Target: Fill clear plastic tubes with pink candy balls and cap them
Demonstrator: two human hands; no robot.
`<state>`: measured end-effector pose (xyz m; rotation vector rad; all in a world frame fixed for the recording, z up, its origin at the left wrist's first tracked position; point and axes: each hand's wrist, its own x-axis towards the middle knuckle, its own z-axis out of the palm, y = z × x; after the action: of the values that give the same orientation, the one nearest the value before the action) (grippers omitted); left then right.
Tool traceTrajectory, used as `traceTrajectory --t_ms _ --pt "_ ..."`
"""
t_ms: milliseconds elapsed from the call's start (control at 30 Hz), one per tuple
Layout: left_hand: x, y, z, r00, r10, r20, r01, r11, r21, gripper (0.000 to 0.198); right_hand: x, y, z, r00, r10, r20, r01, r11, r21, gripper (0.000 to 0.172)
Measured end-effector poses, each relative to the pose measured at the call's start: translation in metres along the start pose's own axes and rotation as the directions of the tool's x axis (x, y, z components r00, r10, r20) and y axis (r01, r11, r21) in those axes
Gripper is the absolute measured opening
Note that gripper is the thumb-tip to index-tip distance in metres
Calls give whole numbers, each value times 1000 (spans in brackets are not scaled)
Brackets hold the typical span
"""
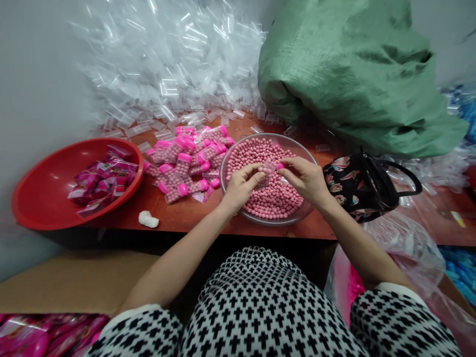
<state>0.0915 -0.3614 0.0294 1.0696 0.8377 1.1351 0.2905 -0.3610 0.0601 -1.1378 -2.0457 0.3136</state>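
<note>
Over a round bowl [273, 222] of pink beads [269, 204], my two hands are close together. My left hand [238, 187] is closed on a small clear plastic tube [266, 174]; pink shows through it, but how full it is I cannot tell. Between the fingertips of my right hand [308, 181] is a bright pink cap [279, 166], at the tube's right end. Whether cap and tube touch is unclear. Left of the bowl lies a heap of bead-filled tubes with pink caps [183, 163].
A red basin [40, 198] holding pink packets [106, 181] is at the left, near a crumpled white lump [148, 219]. Clear tubes [174, 74] are piled behind. A green sack [345, 74] and a black floral bag [353, 186] stand right. A cardboard box [74, 280] is below.
</note>
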Motion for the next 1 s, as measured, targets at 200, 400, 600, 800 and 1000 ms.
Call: traceTrajectory --t_ms 200,400,600,800,1000 --pt "-4 -5 0 991 123 45 -130 969 212 42 10 -6 -2 983 -181 36 179 983 43 22" --pt "-8 -7 -4 958 284 29 -272 877 396 30 7 -5 5 950 -305 62 308 950 -45 15" --pt "-15 -6 -6 906 403 133 -407 737 540 20 -6 -4 7 929 -359 89 364 931 -33 11" --pt "-19 -11 -7 815 517 260 -547 543 637 21 -11 2 8 899 -406 164 409 912 18 10" --pt "-22 -15 -6 771 549 323 -595 440 673 23 -22 -6 8 925 -349 152 369 919 -139 10"
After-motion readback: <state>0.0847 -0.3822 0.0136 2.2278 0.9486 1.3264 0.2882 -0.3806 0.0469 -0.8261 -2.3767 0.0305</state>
